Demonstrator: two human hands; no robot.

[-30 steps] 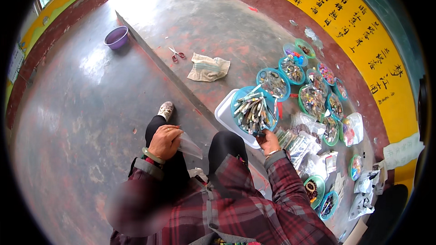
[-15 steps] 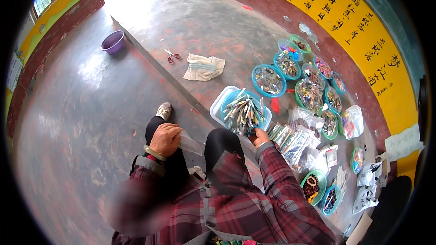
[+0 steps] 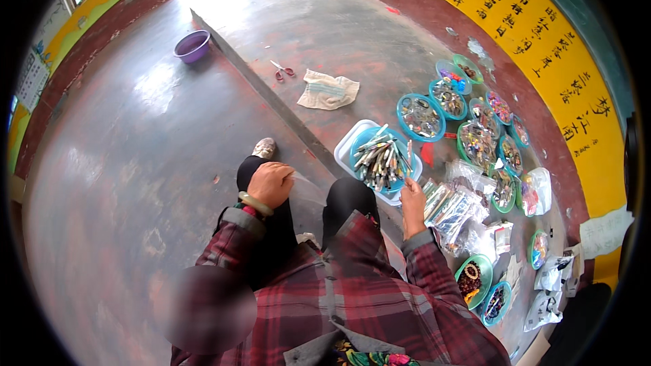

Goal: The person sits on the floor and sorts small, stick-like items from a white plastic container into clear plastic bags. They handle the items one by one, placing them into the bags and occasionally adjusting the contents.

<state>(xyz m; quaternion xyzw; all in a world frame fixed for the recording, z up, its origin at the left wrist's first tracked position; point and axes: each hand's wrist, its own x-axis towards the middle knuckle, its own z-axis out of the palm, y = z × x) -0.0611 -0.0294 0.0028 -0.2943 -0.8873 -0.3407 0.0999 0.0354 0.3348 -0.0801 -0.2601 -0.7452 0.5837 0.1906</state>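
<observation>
My left hand (image 3: 271, 184) is closed over my left knee, with a bracelet at the wrist. A clear plastic bag (image 3: 308, 188) trails from its fingers toward my right knee, faint against the floor. My right hand (image 3: 412, 207) is at the near right edge of a blue basket (image 3: 354, 152) heaped with pens (image 3: 381, 160). Its fingers are pinched together; whatever they hold is too small to make out. The basket stands in a white plastic tub (image 3: 342, 141) on the floor in front of my right knee.
Round baskets of small goods (image 3: 420, 117) crowd the right side by the wall. Plastic packets of pens (image 3: 451, 213) lie right of my right hand. Farther off are a cloth (image 3: 329, 90), scissors (image 3: 281, 72) and a purple basin (image 3: 192, 47). A groove (image 3: 271, 108) crosses the floor.
My right hand has drawn back from the basket's near edge and now points upward beside its right edge. My left hand stays by the knee with the bag. The whole view has shifted slightly.
</observation>
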